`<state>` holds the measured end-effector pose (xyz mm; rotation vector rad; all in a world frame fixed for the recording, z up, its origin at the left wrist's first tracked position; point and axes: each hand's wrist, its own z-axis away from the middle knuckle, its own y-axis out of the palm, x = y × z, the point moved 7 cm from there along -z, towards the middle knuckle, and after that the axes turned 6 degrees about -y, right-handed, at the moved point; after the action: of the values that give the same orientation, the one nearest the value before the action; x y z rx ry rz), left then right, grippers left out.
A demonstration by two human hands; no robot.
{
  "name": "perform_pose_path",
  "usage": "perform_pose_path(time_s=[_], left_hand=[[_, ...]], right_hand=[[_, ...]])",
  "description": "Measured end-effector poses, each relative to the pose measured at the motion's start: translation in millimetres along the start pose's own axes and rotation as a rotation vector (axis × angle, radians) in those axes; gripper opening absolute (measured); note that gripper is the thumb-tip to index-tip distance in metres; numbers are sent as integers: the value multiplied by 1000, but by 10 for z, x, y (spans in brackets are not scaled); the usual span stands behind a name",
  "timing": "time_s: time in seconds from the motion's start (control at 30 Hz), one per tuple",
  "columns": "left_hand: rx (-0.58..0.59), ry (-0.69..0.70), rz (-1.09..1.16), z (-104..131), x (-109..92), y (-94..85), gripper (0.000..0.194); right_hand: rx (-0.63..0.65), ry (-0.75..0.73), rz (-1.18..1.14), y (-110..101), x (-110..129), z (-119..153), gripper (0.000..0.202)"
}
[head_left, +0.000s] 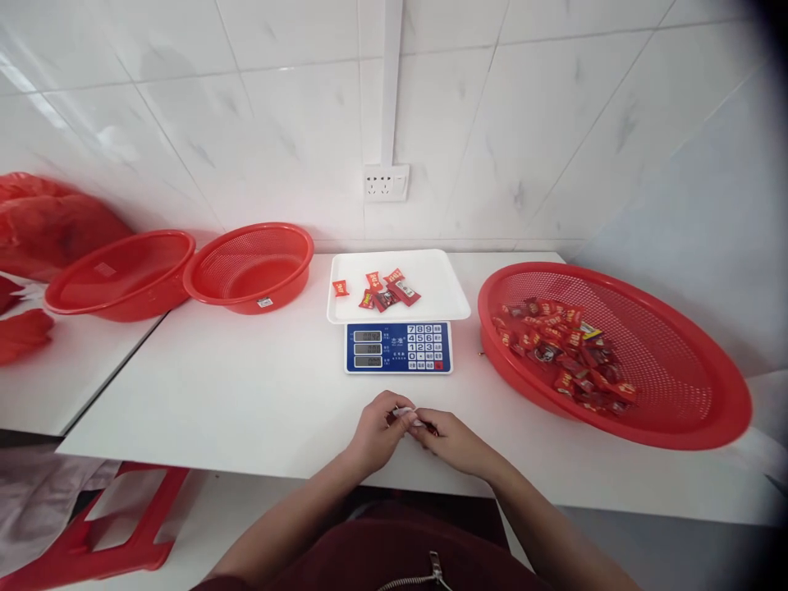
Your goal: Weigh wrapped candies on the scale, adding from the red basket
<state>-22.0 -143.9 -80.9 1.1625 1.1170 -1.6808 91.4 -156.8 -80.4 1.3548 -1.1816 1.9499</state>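
Note:
My left hand (380, 428) and my right hand (452, 442) meet near the table's front edge, fingers closed. Between them is a small, whitish and dark packet (406, 414), pinched by both and partly covered by fingers. Just beyond is a blue and white scale (399, 348) with three small displays. Its white tray (455, 297) holds several red wrapped packets, one larger packet (403, 289) among them. To the right, a big red basket (683, 328) contains a heap of small red wrapped packets (557, 349).
Two red baskets, one at the left (132, 304) and one nearer the middle (271, 295), stand against the wall. A red bag (55, 222) lies at the far left. Below is a red stool (132, 542). A socket (387, 183) is on the tiled wall.

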Motion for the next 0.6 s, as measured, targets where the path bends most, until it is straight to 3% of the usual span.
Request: perform_pose_path(time_s=[0.1, 0.27, 0.6], left_hand=[[29, -90, 141, 36, 61, -13, 15], [77, -145, 190, 70, 70, 13, 21], [77, -183, 187, 58, 86, -4, 24]], right_hand=[[-14, 39, -111, 3, -24, 86, 28], [-98, 85, -266, -53, -34, 139, 29], [-126, 61, -288, -42, -23, 118, 33]])
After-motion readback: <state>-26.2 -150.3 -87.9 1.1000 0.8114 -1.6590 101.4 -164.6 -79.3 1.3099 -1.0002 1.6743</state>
